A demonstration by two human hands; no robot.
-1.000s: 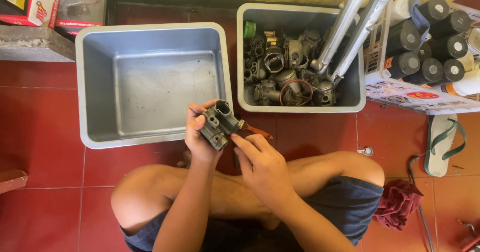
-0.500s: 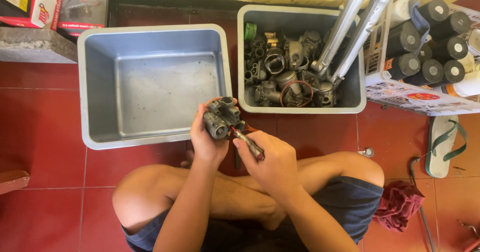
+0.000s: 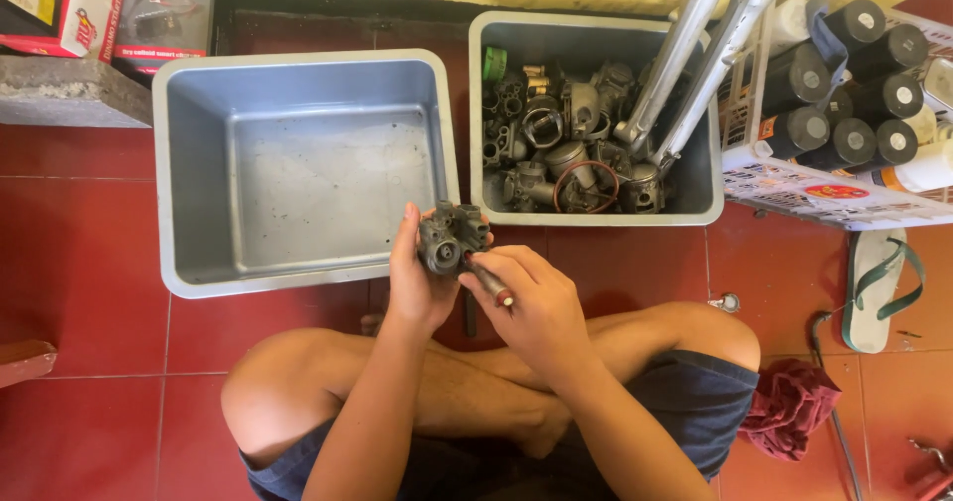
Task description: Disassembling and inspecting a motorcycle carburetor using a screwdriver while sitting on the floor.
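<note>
My left hand point(image 3: 417, 281) grips a small grey metal carburetor point(image 3: 450, 238), held upright just in front of the big grey tub. My right hand point(image 3: 531, 297) holds a screwdriver with a red and white handle end point(image 3: 493, 287); its tip is pressed against the carburetor's right side. Both hands hover above my crossed bare legs point(image 3: 467, 382) on the red tiled floor.
An empty grey plastic tub point(image 3: 189, 183) sits at the left. A smaller grey bin point(image 3: 707, 178) at the right holds several metal engine parts and two chrome tubes point(image 3: 695, 44). A white crate of black cylinders point(image 3: 844, 104), a sandal point(image 3: 879, 283) and a red rag point(image 3: 789, 407) lie right.
The carburetor has been turned in my left hand and raised slightly. My right hand has shifted from covering the part to pressing the screwdriver against its side.
</note>
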